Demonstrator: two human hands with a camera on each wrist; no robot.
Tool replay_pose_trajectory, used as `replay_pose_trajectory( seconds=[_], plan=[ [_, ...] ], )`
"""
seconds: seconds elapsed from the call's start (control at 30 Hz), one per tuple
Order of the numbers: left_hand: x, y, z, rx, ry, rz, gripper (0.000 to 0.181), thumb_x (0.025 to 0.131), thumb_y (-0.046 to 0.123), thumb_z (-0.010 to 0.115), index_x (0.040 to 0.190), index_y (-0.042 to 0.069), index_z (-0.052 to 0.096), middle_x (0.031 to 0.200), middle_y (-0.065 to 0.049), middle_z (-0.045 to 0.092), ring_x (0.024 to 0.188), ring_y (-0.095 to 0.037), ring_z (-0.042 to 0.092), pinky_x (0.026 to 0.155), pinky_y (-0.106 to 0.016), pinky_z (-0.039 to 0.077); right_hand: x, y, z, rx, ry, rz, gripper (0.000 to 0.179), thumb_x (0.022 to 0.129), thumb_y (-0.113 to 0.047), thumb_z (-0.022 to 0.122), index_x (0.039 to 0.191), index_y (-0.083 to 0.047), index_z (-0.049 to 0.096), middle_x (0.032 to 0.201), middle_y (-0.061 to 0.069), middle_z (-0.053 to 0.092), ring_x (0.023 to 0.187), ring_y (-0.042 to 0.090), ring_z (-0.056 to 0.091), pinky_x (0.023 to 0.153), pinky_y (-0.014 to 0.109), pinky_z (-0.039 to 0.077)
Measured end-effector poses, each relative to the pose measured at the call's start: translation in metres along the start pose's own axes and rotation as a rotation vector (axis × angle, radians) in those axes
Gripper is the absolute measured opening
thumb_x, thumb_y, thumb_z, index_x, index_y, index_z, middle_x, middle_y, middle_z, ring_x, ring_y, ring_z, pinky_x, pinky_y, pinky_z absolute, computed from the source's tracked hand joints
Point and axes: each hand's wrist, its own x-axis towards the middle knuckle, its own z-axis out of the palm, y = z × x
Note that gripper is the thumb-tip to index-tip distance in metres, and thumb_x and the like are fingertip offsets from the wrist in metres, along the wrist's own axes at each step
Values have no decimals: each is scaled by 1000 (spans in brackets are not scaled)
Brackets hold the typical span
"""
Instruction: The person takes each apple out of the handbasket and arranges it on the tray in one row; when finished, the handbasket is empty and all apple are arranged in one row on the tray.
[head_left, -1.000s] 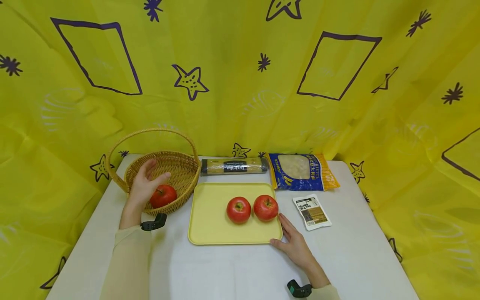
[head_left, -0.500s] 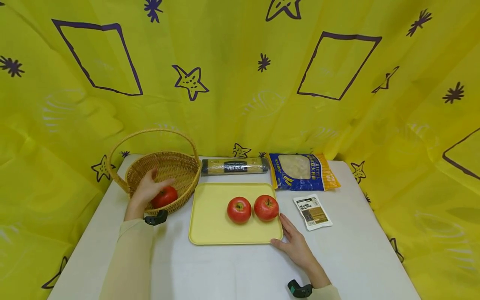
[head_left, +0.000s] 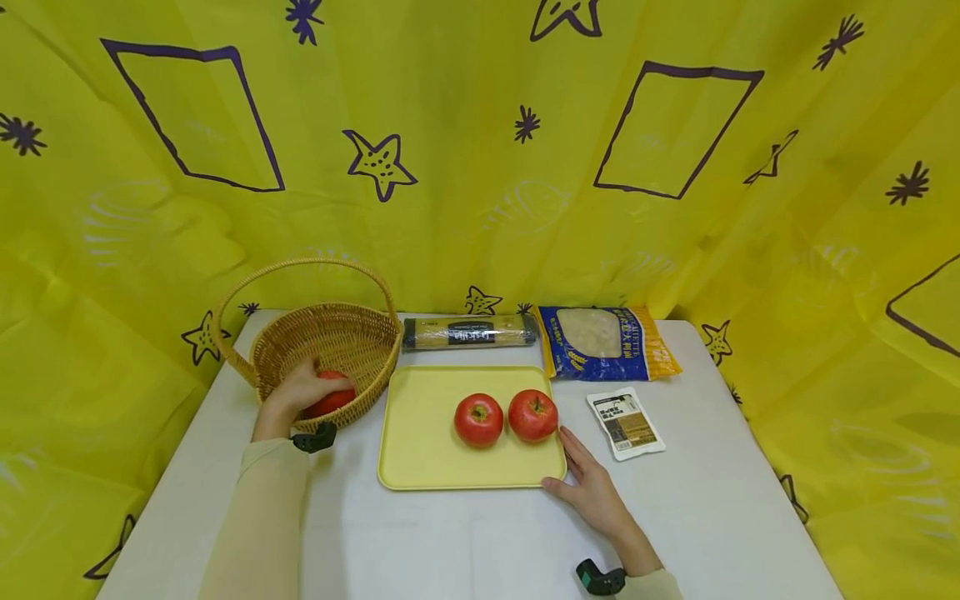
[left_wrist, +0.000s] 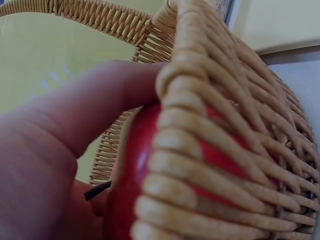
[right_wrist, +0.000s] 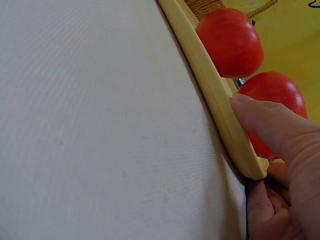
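Note:
In the head view, my left hand [head_left: 300,390] reaches into the wicker basket [head_left: 378,392] and grips a red apple [head_left: 333,404] inside it. The left wrist view shows the thumb [left_wrist: 100,95] over that apple [left_wrist: 132,165], close behind the woven rim, with the apple's dark stem visible. My right hand [head_left: 596,492] holds the front right corner of a pale yellow tray [head_left: 420,450]. Its thumb [right_wrist: 265,120] lies on the tray's rim and the other fingers curl at the corner's outer side. Two more red apples, a left one [head_left: 478,421] and a right one [head_left: 533,416], sit on the tray.
Behind the tray lies a clear pack of spaghetti [head_left: 470,332]. To its right is a blue and orange pasta bag [head_left: 600,343], with a small white and brown packet [head_left: 625,423] in front. The basket's tall handle [head_left: 307,260] arches over its opening. A yellow curtain [head_left: 465,225] hangs behind the table.
My left hand has lowered from above the basket onto the apple, and its fingers have closed round it. The right hand and the tray have stayed in place.

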Motion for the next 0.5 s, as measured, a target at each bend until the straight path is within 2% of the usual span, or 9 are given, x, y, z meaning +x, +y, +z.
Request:
replay_pose_trajectory(
  seconds=[0.13, 0.3, 0.4, 0.5],
  plan=[
    [-2, 2, -1, 67, -34, -16, 111, 85, 40, 72, 150, -11, -3, 145, -38, 21, 128, -50, 34, 100, -56, 38, 0, 0, 0, 5, -4, 0, 87, 81, -12, 81, 148, 8, 30, 157, 21, 21, 140, 32, 27, 105, 29, 30],
    [-7, 5, -4, 126, -84, 3, 113, 85, 39, 73, 145, -20, -2, 143, -42, 21, 127, -52, 31, 102, -57, 35, 0, 0, 0, 5, 0, -2, 87, 81, -12, 81, 148, 8, 30, 157, 20, 21, 140, 31, 26, 105, 29, 30],
    [-8, 4, -6, 175, -80, 29, 102, 83, 38, 74, 141, -23, 16, 134, -40, 35, 119, -49, 41, 96, -54, 41, 0, -1, 0, 8, 0, -10, 87, 81, -12, 81, 148, 8, 30, 157, 20, 22, 141, 31, 26, 105, 29, 30],
    [-9, 3, -7, 227, -63, 51, 88, 82, 38, 75, 131, -22, 34, 121, -35, 48, 109, -44, 50, 89, -50, 46, -1, -1, -1, 8, -1, -14, 86, 81, -13, 81, 148, 8, 31, 157, 21, 22, 141, 31, 26, 105, 30, 31]
  ],
)
